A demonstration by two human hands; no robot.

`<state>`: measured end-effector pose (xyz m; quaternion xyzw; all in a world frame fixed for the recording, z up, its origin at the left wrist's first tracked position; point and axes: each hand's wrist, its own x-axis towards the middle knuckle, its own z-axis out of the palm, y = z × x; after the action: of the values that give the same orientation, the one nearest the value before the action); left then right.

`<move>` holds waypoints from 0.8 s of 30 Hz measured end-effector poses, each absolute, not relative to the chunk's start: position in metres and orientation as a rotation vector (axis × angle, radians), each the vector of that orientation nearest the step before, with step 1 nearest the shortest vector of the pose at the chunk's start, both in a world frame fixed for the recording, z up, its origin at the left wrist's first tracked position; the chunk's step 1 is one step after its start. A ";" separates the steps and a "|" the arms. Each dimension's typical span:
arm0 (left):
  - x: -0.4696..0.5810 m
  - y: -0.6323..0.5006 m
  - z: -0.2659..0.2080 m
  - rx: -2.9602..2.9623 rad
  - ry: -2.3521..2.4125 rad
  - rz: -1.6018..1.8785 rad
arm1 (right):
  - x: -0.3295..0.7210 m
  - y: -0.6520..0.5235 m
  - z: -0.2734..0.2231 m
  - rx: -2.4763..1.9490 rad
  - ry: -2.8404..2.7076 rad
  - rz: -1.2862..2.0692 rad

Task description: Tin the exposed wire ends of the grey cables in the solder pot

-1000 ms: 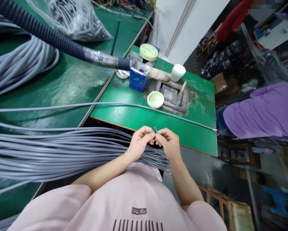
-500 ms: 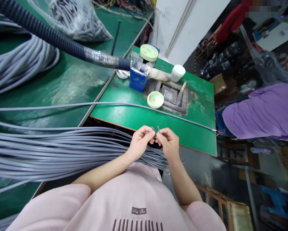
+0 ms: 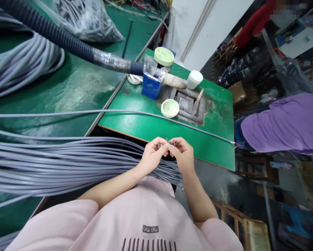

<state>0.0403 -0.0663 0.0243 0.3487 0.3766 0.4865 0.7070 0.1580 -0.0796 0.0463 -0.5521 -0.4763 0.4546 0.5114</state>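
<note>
My left hand and my right hand meet in front of my chest, thumbs and fingertips pinched together. Between the fingertips, thin coloured wires stick up, greenish and reddish; most of their length is hidden by my fingers. Both hands are closed on these wires. Just below and to the left runs a thick bundle of grey cables, its ends passing under my hands. A single grey cable lies across the green table beyond, its coloured wire ends hanging at the table's right edge.
On the green table stand a solder pot, a pale green dish, a white tub and a blue box. A black corrugated hose hangs over from the left. A person in purple is at the right.
My fingertips have drawn closer together, and the thumbs now touch. The wire tips between them have shifted and show less. The camera view has moved slightly.
</note>
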 end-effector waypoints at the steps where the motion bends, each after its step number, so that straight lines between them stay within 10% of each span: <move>1: 0.040 -0.066 0.025 0.781 0.836 1.078 | 0.158 -0.079 0.045 -1.327 -1.136 1.091; 24: 0.041 -0.065 0.025 0.739 0.818 1.133 | 0.165 -0.076 0.034 -1.282 -1.031 1.228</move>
<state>0.0414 -0.0654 0.0247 0.3320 0.3678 0.5094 0.7036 0.1648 -0.0758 0.0344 -0.5344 -0.4295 0.5116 0.5179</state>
